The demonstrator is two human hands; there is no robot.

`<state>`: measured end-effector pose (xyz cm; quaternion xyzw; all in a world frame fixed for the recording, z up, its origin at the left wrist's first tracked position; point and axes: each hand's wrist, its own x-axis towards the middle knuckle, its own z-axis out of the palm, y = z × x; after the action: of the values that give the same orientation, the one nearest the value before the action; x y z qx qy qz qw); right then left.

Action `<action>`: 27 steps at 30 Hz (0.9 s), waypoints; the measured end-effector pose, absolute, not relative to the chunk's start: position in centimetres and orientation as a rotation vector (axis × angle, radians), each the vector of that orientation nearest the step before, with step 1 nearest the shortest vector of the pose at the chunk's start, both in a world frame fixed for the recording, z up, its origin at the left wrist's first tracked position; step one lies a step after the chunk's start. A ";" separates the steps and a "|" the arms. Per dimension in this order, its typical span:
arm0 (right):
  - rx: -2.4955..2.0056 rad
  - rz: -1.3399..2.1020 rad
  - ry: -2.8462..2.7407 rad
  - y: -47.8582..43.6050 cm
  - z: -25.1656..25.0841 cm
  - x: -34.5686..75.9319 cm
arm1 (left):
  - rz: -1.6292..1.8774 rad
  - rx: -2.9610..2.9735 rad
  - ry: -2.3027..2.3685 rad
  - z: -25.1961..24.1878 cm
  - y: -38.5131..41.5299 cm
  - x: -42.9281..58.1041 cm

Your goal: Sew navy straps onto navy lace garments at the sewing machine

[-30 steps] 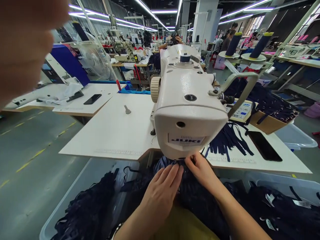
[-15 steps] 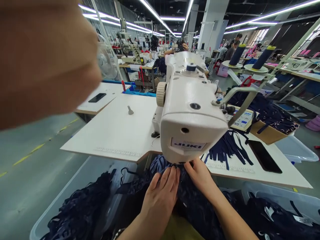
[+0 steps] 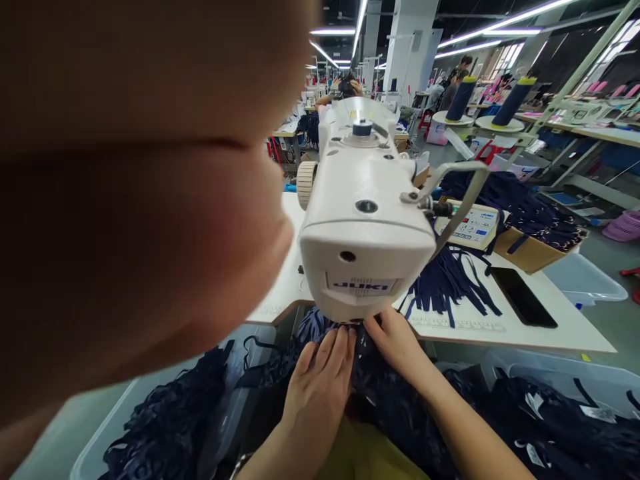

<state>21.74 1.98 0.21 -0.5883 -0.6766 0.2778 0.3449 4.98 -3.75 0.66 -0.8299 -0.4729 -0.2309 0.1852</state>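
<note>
My left hand (image 3: 320,387) lies flat with its fingers stretched out on a heap of dark navy fabric (image 3: 395,410) in front of me. Beside it, my right hand (image 3: 395,340) pinches the same fabric, its fingertips tucked under the head of a white JUKI sewing machine (image 3: 365,227). The needle area is hidden behind the machine head. A large blurred skin-coloured shape (image 3: 140,187), very close to the lens, covers the left half of the view.
On the white table (image 3: 530,332) lie navy strips (image 3: 445,283), a black phone (image 3: 523,297) and a control panel (image 3: 473,225). A cardboard box (image 3: 525,252) holds more dark cloth. Bins of navy pieces (image 3: 170,427) flank me. Two thread cones (image 3: 460,99) stand behind. Other workers sit far back.
The blurred shape near the lens has grown from the top-left corner to cover the left half. My hands have stayed on the fabric under the machine head.
</note>
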 end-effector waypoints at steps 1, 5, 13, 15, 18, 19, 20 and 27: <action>-1.527 0.722 -1.759 2.0 0.2 21.8 | -0.649 -2.343 -1.334 0.7 -3.8 5.0; -1.540 0.739 -1.749 2.1 0.2 21.7 | -0.657 -2.365 -1.350 0.8 -3.8 4.9; -1.533 0.722 -1.749 2.1 0.7 21.4 | -0.653 -2.370 -1.356 1.1 -3.9 4.9; -1.533 0.710 -1.743 2.1 0.7 21.4 | -0.638 -2.382 -1.350 1.1 -4.0 4.9; -1.551 0.711 -1.749 1.9 0.9 21.5 | -0.626 -2.410 -1.349 1.0 -4.0 4.8; -1.553 0.711 -1.749 1.9 1.0 21.5 | -0.626 -2.422 -1.351 1.1 -4.0 4.8; -1.548 0.713 -1.751 1.9 1.1 21.5 | -0.628 -2.434 -1.352 1.1 -4.0 4.8; -1.518 0.723 -1.748 1.8 1.6 21.7 | -0.604 -2.476 -1.331 1.4 -3.9 4.5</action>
<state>21.67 1.80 1.56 -0.5861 -0.6749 0.2793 0.3507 4.46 -3.87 1.36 -0.8535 -0.4588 -0.2084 0.1327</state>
